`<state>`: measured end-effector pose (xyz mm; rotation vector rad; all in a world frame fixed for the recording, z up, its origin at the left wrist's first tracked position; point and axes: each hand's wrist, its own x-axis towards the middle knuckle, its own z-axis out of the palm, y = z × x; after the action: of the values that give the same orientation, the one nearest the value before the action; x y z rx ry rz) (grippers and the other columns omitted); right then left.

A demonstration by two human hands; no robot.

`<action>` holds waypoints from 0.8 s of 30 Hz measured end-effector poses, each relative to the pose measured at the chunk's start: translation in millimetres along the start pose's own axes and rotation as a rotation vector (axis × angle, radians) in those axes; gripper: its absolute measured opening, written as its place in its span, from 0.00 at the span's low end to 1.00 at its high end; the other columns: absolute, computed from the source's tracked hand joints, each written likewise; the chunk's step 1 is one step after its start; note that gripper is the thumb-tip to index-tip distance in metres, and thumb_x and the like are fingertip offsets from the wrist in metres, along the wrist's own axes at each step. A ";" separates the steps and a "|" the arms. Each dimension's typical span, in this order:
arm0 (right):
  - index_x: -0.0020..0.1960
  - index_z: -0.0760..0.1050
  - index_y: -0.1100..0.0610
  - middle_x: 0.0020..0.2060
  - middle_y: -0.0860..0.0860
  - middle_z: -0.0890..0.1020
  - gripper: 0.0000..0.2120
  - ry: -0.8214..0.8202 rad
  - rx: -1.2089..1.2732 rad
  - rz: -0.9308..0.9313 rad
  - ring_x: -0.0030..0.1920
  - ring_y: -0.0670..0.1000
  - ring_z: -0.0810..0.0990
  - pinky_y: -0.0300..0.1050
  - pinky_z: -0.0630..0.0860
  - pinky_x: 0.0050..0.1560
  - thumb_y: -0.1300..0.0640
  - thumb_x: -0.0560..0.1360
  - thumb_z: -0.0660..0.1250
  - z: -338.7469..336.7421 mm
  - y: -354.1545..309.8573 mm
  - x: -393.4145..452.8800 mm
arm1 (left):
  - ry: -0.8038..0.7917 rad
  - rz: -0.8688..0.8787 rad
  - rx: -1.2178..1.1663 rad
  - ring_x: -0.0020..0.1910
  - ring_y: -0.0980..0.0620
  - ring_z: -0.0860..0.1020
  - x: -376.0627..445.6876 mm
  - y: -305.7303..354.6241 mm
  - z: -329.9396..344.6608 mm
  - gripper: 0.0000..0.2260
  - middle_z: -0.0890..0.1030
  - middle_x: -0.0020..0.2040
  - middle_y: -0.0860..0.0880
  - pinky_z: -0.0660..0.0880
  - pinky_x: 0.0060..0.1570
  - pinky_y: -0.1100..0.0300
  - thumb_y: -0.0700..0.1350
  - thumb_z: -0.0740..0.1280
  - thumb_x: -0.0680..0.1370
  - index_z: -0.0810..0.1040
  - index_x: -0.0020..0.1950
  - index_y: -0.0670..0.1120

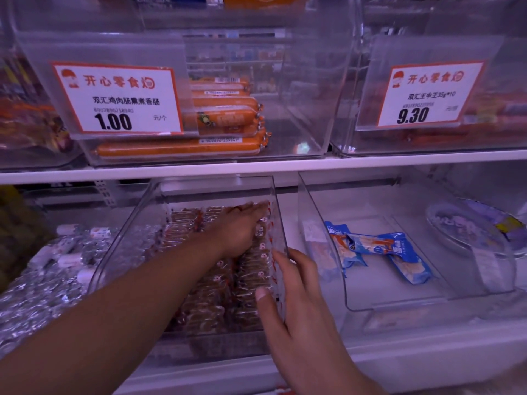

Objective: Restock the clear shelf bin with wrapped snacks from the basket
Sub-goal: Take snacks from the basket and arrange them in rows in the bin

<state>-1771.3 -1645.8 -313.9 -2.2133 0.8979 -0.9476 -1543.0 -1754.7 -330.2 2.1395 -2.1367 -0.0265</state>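
Clear shelf bin (273, 195): lower shelf, centre, tilted toward the aisle, about full of wrapped snacks.
Wrapped snacks (211, 295): brown pieces in clear wrap with red print, packed in rows front to back inside the bin.
Left hand (238, 232): reaches deep into the bin, palm down on the top rows near the right wall; fingers straight and close together, pressing on the snacks; no pinch visible.
Right hand (293, 289): at the bin's right wall near the front; thumb lies inside against the wall, fingers wrap the outside, gripping the wall edge.
Basket: not in view.
Upper shelf, middle: clear bin holding orange sausage sticks (182, 148), price card 1.00 (117, 99) on its front.
Upper shelf, right: another clear bin with price card 9.30 (430, 94).
Lower shelf, right: open clear bin with blue snack packets (379, 252) lying loose.
Lower shelf, left: pile of silver foil-wrapped pieces (42, 292) just beside the task bin.
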 end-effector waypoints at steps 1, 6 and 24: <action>0.75 0.58 0.43 0.71 0.39 0.55 0.27 -0.003 -0.001 0.001 0.67 0.35 0.65 0.27 0.63 0.59 0.42 0.78 0.56 -0.3 0.0 -0.7 | 0.024 -0.018 -0.032 0.78 0.44 0.60 -0.6 1.2 -0.6 0.30 0.58 0.80 0.46 0.58 0.75 0.49 0.44 0.59 0.83 0.48 0.82 0.53; 0.76 0.57 0.43 0.72 0.38 0.55 0.26 -0.029 0.011 0.023 0.65 0.34 0.67 0.20 0.58 0.56 0.45 0.80 0.58 -2.5 0.5 -3.9 | 0.056 0.006 -0.085 0.76 0.45 0.63 -3.9 -5.4 -4.5 0.25 0.60 0.80 0.48 0.59 0.76 0.51 0.49 0.59 0.84 0.58 0.80 0.51; 0.48 0.77 0.56 0.42 0.48 0.75 0.08 0.289 0.134 -0.066 0.41 0.42 0.75 0.33 0.70 0.44 0.65 0.74 0.61 -12.9 12.5 -47.9 | 0.638 0.260 -0.417 0.55 0.50 0.79 -212.5 64.6 -33.6 0.11 0.82 0.54 0.48 0.73 0.58 0.56 0.41 0.60 0.81 0.81 0.57 0.45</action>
<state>-1810.9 -1620.4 -334.0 -2.0348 0.8627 -1.3441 -1605.1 -1540.2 -305.7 1.3838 -1.8021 0.1892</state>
